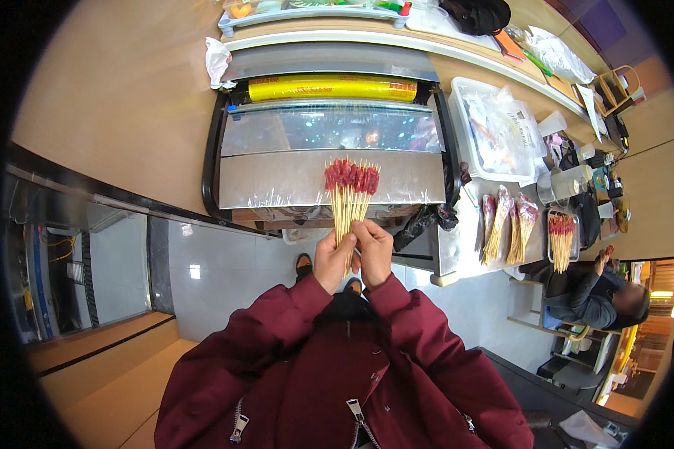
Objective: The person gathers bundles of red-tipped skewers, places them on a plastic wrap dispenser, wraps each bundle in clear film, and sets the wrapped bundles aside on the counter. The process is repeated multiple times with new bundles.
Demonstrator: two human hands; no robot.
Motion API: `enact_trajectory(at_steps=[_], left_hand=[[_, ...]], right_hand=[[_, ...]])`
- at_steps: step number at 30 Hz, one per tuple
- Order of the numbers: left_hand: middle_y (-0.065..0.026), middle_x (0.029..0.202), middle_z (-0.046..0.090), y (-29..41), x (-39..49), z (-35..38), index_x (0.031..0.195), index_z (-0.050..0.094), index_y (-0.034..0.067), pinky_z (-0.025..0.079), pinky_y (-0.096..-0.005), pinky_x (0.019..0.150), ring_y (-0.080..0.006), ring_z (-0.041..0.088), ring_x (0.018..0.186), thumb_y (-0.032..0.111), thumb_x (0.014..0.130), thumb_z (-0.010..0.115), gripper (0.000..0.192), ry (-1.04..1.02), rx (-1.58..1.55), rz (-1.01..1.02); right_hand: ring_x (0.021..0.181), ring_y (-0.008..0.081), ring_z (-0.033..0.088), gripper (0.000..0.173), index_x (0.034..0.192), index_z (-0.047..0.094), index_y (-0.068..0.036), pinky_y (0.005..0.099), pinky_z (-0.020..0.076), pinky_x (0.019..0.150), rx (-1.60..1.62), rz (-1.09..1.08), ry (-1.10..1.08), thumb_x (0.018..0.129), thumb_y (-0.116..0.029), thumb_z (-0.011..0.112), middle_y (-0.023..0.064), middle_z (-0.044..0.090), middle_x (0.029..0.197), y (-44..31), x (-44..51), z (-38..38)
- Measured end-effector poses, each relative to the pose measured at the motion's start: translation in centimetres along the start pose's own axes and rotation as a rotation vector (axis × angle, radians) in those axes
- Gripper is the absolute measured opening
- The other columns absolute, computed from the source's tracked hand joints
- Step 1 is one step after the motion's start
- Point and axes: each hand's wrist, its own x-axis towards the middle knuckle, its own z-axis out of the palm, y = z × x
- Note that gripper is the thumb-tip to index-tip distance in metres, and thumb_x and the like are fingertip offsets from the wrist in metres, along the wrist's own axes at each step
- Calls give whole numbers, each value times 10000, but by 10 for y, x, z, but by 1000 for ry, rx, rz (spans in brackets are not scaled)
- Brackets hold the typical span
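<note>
A bundle of raw red meat skewers (349,182) on thin bamboo sticks is gripped between both hands, its meat ends pointing away from me. My left hand (335,259) wraps the lower sticks from the left. My right hand (375,252) closes on the same sticks from the right, its thumb near the left one. Beyond the hands stands a cling film wrapping machine (292,174), with a yellow printed film roll (332,88) at its back. Clear film lies over its metal plate, and the meat is above the plate's front part; contact cannot be told.
To the right, several film-wrapped skewer bundles (505,224) lie on a metal counter (458,252), beside a tray of skewers (561,238). Behind them is a white plastic bin (491,132) holding plastic bags. A seated person (584,300) at far right holds meat. Black plastic (427,224) hangs by the machine's corner.
</note>
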Motion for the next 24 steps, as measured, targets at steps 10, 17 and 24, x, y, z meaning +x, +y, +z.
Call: enact_trajectory(at_steps=[10, 17, 24], left_hand=[[-2, 785, 537, -16, 30, -21, 991, 529, 52, 385, -198, 391, -91, 546, 542, 243, 919, 547, 204, 125, -98, -106], [-39, 747, 543, -19, 37, -21, 1045, 424, 61, 328, -211, 317, -117, 533, 464, 221, 942, 494, 203, 157, -102, 29], [-37, 714, 528, -35, 45, -31, 1022, 421, 57, 307, -219, 304, -100, 487, 425, 200, 954, 456, 162, 95, -121, 143]], right_hand=[[613, 73, 535, 199, 932, 654, 9, 203, 398, 459, 182, 102, 162, 794, -134, 668, 20, 625, 760, 27, 27, 5], [650, 81, 564, 204, 921, 647, 14, 201, 438, 522, 163, 136, 224, 800, -148, 667, 34, 628, 775, 25, 26, 11], [330, 60, 370, 198, 817, 608, -23, 211, 276, 293, 59, 177, -54, 908, -192, 558, 19, 555, 578, 13, 31, 14]])
